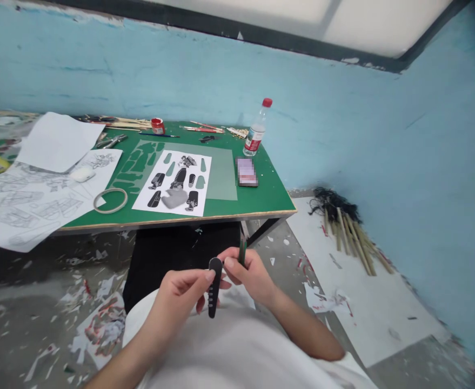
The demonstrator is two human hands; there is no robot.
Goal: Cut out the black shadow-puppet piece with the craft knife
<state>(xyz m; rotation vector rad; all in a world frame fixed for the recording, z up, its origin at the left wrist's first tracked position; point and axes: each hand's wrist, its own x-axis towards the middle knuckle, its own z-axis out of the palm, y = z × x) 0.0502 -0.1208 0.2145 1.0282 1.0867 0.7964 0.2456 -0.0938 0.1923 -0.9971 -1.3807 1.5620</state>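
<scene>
My left hand [180, 292] pinches a long black cut-out piece [213, 297], rounded at the top, with a row of pale notches along one edge. It hangs upright over my lap. In my right hand [253, 275] is a slim dark green pen-like tool [242, 253], pointing up; its tip is too blurred to name. The fingers of my right hand come close to the top of the black piece; whether they touch it I cannot tell. On the table beyond lies a printed sheet [140, 204] with black figure parts and several cut-out holes showing green.
On the green table [273, 197] are a phone [246, 172], a bottle [255, 135], a red paint jar [157, 126], a tape roll [111, 200], drawings [30, 208] and pliers [111, 141]. Paper scraps [103, 329] litter the floor. Sticks with black strings [353, 237] lie at right.
</scene>
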